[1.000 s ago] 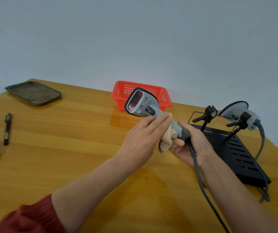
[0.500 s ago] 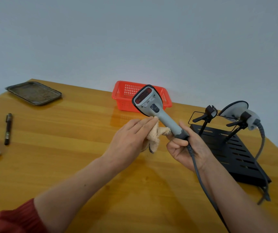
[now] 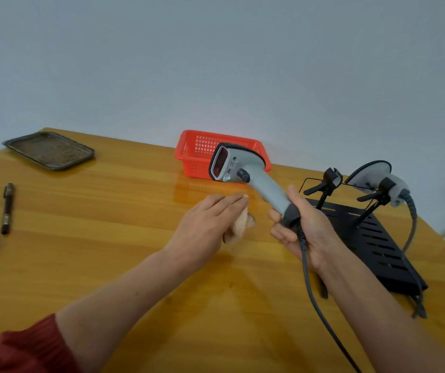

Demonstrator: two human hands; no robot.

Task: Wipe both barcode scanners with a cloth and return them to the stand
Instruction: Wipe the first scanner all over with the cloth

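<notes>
Wooden worktop (image 3: 108, 238). Black stand (image 3: 372, 238) at its right side, slotted base, two clip arms. Second scanner (image 3: 377, 181) sits in the stand's far-right clip, cable trailing down. Stand's nearer clip empty. Red basket (image 3: 197, 154) left of the stand, at the worktop's back edge. Metal tray (image 3: 50, 149) far left of the stand. Grey scanner (image 3: 238, 168) held in the air left of the stand, window facing left. Right hand (image 3: 302, 227) wrapped around its handle base, cable hanging below. Left hand (image 3: 207, 224) further left, fingers flat, closed over a crumpled beige cloth (image 3: 240, 227), apart from the scanner. Pen (image 3: 7, 208) far left.
</notes>
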